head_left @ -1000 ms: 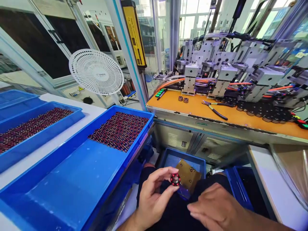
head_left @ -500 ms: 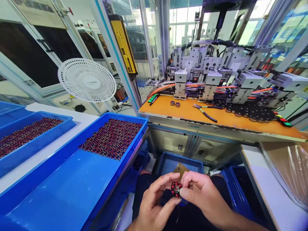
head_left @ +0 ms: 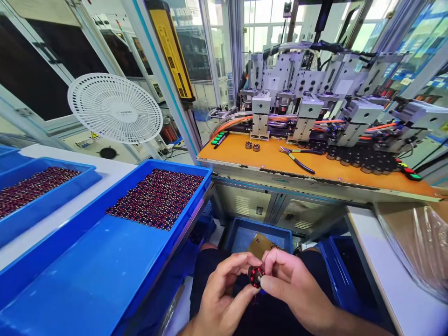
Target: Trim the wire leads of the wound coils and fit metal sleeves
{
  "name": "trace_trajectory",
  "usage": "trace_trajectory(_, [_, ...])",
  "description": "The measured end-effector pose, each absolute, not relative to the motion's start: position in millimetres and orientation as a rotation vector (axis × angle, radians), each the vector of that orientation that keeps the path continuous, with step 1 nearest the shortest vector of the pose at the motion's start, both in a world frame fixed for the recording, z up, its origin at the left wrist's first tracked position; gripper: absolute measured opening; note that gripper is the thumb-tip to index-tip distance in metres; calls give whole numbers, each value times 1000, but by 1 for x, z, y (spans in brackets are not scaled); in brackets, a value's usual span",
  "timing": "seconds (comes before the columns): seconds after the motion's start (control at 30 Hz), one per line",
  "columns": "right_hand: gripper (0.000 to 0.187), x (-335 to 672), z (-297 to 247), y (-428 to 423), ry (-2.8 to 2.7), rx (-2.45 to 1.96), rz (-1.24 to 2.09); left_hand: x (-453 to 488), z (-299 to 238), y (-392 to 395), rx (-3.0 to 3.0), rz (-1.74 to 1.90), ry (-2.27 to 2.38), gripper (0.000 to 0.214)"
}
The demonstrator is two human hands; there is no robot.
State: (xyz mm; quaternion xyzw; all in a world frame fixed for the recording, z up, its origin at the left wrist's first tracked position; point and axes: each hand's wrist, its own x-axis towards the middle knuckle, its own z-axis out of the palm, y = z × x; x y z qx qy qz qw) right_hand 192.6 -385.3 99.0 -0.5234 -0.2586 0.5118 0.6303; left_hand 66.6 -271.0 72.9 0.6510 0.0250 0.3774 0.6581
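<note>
A small ring-shaped motor stator (head_left: 256, 277) with red windings sits between my two hands, above my lap. My left hand (head_left: 227, 291) grips it from the left, thumb below and fingers over the top. On the other side, my right hand (head_left: 292, 282) is closed with thumb and fingertips pressed at the ring's right edge. Whether a wire end lies between those right fingertips cannot be made out. A thin reddish strand hangs under the stator.
To the left, a blue tray (head_left: 84, 270) holds many small red-and-dark wound parts (head_left: 157, 198). Ahead, an orange bench (head_left: 231, 156) carries pliers (head_left: 297, 158), two stators (head_left: 252, 146) and a winding machine (head_left: 308, 102). Below it stands a blue bin (head_left: 240, 233).
The view has shifted slightly, showing more of the low bin and parts in it. The stator is tilted a little differently; both hands keep nearly the same grip.
</note>
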Motion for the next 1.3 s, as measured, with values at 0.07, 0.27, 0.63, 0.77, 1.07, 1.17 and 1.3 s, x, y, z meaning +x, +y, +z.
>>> trace_trajectory(0.07, [37, 187, 94, -384, -496, -1111, 1146, 67, 73, -271, 1401, 817, 73, 58])
trace_trajectory(0.27, [38, 179, 80, -393, -387, -1011, 1142, 70, 77, -265, 1090, 580, 130, 36])
trace_trajectory(0.63, [39, 198, 102, -390, -710, -1428, 1079, 75, 78, -266, 1091, 434, 169, 27])
trace_trajectory(0.77, [36, 207, 105, -396, -758, -1441, 1133, 74, 80, -265, 991, 360, 186, 24])
trace_trajectory(1.07, [29, 217, 121, -395, -862, -1505, 1161, 72, 83, -266, 936, 239, 183, 26])
trace_trajectory(1.17, [27, 224, 119, -400, -906, -1587, 1163, 70, 85, -264, 930, 199, 194, 26])
trace_trajectory(1.3, [15, 233, 130, -398, -1111, -1624, 1026, 67, 86, -264, 921, 140, 191, 27])
